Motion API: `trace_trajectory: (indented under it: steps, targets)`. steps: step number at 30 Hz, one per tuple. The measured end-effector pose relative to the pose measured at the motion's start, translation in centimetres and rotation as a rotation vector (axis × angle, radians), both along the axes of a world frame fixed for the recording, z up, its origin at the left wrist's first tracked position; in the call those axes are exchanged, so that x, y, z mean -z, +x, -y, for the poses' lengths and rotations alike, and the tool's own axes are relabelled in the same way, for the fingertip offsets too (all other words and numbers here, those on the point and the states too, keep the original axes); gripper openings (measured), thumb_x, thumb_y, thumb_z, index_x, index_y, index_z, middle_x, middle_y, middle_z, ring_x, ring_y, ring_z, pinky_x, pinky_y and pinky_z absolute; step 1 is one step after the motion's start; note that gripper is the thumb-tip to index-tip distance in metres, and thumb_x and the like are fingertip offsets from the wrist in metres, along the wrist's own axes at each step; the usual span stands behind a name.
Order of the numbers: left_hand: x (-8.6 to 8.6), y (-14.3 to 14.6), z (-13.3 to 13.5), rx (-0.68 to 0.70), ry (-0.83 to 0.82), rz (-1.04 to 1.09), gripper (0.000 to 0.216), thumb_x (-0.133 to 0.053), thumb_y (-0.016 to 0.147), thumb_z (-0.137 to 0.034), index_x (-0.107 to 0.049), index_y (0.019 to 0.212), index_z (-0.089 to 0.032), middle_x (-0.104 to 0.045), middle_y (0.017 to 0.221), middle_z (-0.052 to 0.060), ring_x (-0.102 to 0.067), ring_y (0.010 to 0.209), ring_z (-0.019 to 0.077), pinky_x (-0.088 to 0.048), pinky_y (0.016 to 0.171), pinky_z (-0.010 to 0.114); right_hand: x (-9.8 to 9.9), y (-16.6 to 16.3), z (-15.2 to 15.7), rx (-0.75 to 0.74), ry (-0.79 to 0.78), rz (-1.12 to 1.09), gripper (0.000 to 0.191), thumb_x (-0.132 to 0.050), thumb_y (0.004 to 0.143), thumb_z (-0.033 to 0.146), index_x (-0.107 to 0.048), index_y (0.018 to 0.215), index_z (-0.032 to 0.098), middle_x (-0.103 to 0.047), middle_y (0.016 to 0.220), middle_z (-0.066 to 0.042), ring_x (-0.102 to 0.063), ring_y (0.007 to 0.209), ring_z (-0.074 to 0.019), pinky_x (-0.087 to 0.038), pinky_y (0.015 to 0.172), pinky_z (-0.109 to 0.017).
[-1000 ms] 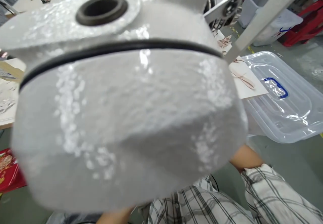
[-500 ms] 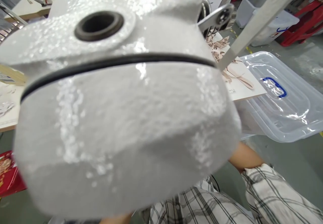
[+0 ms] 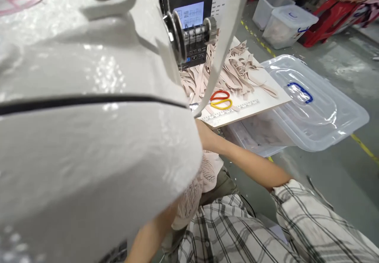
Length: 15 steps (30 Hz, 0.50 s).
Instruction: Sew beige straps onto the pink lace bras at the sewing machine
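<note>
The white head of a sewing machine [image 3: 97, 152] fills the left of the view, very close, and covers most of the work. My right hand [image 3: 206, 136] reaches in behind its edge; only the back of the hand and the wrist show, the fingers are hidden. My left forearm [image 3: 154, 231] comes up from below and passes behind the machine, which hides that hand. Pale pink lace fabric [image 3: 209, 172] hangs between my arms, over my lap. Whether either hand grips it cannot be seen.
Scissors with red and yellow handles [image 3: 221, 100] lie by a printed ruler [image 3: 248, 104] on the white table [image 3: 263, 107]. Behind them are beige fabric strips [image 3: 237, 71] and a control panel [image 3: 189, 16]. A clear lidded box [image 3: 328, 109] stands right; a red stool [image 3: 328, 22] is farther back.
The view has shifted right, so the machine head sits farther left. The control panel, scissors, lace fabric and more of both my arms now show.
</note>
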<state>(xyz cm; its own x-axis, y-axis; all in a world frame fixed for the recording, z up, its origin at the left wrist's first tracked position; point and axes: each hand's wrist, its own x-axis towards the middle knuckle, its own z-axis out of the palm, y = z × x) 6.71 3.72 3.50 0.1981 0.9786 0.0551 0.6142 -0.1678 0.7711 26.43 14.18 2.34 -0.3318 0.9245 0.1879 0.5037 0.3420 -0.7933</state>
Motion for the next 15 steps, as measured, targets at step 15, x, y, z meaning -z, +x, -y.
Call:
trace_trajectory:
  steps: [15]
  targets:
    - [0.9,0.1,0.1,-0.100,0.276,-0.172,0.023,-0.053,0.093,-0.029,-0.074,0.100,-0.023,-0.073,0.071,0.000,-0.064,0.062,0.0144,-0.048,0.062,0.023,0.0,-0.4,0.6,0.075,0.000,-0.149,0.008,-0.061,0.077,0.015,-0.059,0.085,0.015,-0.060,0.099,-0.006,-0.056,0.087,-0.0180,-0.045,0.076,-0.029]
